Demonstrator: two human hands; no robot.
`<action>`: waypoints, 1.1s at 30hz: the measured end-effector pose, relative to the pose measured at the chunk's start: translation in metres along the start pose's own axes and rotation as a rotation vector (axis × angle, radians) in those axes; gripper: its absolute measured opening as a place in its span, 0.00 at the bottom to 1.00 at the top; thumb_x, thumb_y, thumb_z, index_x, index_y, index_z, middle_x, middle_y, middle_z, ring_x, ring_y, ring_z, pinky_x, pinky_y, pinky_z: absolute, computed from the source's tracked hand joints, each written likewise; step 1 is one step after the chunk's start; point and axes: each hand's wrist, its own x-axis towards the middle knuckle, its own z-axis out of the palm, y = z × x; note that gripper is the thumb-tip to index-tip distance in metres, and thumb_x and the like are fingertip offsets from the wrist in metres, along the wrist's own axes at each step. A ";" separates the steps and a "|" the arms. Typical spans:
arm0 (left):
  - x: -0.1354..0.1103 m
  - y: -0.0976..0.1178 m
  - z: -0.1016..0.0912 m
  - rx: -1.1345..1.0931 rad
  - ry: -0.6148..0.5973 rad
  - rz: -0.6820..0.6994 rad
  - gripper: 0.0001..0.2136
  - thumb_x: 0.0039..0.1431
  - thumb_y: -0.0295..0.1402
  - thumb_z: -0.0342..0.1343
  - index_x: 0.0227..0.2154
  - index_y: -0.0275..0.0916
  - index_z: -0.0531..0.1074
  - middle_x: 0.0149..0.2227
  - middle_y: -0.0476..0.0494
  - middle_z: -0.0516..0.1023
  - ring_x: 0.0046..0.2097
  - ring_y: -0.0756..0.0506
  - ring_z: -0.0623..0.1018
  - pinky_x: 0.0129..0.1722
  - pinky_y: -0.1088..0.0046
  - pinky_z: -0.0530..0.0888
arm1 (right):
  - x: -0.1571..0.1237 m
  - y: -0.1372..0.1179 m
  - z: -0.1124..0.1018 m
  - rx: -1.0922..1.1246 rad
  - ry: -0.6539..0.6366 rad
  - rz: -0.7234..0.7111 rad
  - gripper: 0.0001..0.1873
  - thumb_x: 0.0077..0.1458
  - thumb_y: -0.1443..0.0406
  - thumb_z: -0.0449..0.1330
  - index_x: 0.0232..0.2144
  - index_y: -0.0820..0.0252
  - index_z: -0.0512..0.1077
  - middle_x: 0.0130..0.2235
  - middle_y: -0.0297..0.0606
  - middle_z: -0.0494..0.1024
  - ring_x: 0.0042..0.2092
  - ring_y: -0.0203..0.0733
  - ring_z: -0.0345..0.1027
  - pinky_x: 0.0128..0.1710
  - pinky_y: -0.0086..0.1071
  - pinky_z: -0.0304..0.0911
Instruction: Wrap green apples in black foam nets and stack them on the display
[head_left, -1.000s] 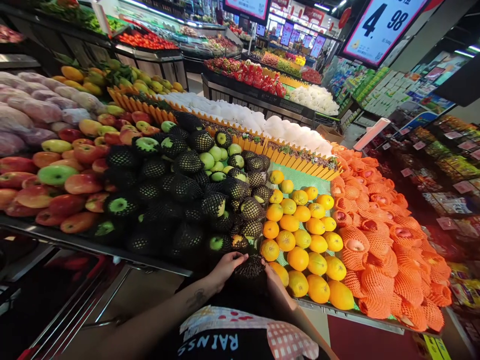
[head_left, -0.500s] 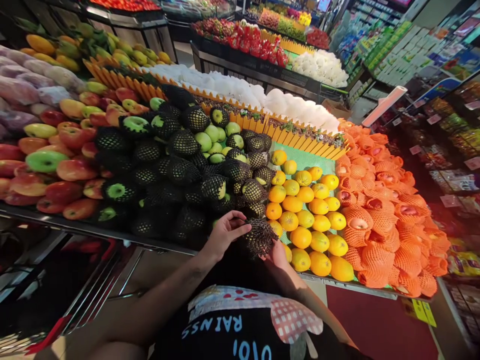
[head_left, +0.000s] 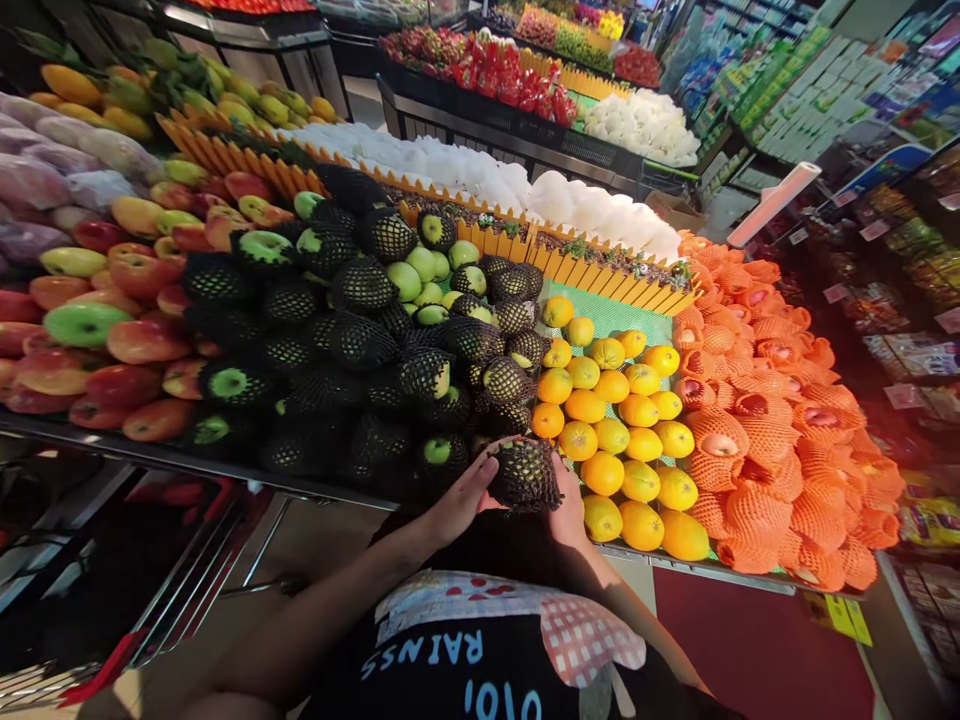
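Between my two hands is a greenish fruit in a black foam net (head_left: 525,475), held just in front of the display's near edge. My left hand (head_left: 469,490) wraps its left side, thumb on top. On the right side, my right hand (head_left: 568,503) grips it, with the fingers mostly hidden behind the netting. Beyond my left hand lies a pile of green apples in black nets (head_left: 364,340). Rows of oranges (head_left: 602,473) lie close to my right hand.
Red apples (head_left: 127,385) fill the display's left. Fruit in orange foam nets (head_left: 757,430) is heaped at the right. A low orange picket fence (head_left: 600,275) runs behind. At lower left stands a metal shopping cart (head_left: 172,580).
My left hand has shifted from the top of the net to the fruit's left side. The netted fruit has turned, so more green shows through the mesh.
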 end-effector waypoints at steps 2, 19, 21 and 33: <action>-0.001 -0.006 0.001 -0.062 0.032 0.006 0.28 0.61 0.54 0.55 0.59 0.44 0.70 0.62 0.41 0.71 0.67 0.36 0.64 0.69 0.54 0.55 | 0.006 -0.008 -0.009 -0.014 -0.002 -0.043 0.19 0.59 0.50 0.57 0.25 0.54 0.75 0.35 0.39 0.79 0.45 0.50 0.69 0.52 0.43 0.61; -0.004 0.009 0.005 0.345 0.023 0.015 0.30 0.58 0.56 0.56 0.55 0.40 0.75 0.57 0.41 0.78 0.63 0.35 0.69 0.65 0.59 0.63 | 0.040 -0.032 -0.006 0.102 -0.283 0.095 0.16 0.47 0.52 0.71 0.24 0.56 0.75 0.26 0.29 0.71 0.28 0.36 0.61 0.31 0.31 0.58; -0.002 0.006 0.002 0.321 0.124 0.008 0.32 0.54 0.59 0.58 0.53 0.40 0.76 0.56 0.40 0.78 0.64 0.34 0.68 0.66 0.59 0.62 | 0.038 -0.028 -0.007 0.105 -0.248 0.080 0.14 0.47 0.52 0.71 0.28 0.54 0.76 0.30 0.30 0.73 0.32 0.38 0.64 0.36 0.32 0.61; 0.012 0.000 -0.002 0.325 0.269 0.095 0.31 0.54 0.57 0.60 0.53 0.39 0.76 0.58 0.39 0.76 0.63 0.36 0.70 0.66 0.59 0.62 | 0.003 -0.008 -0.017 0.459 -0.366 0.378 0.28 0.48 0.62 0.69 0.53 0.43 0.72 0.55 0.31 0.75 0.50 0.46 0.73 0.47 0.42 0.71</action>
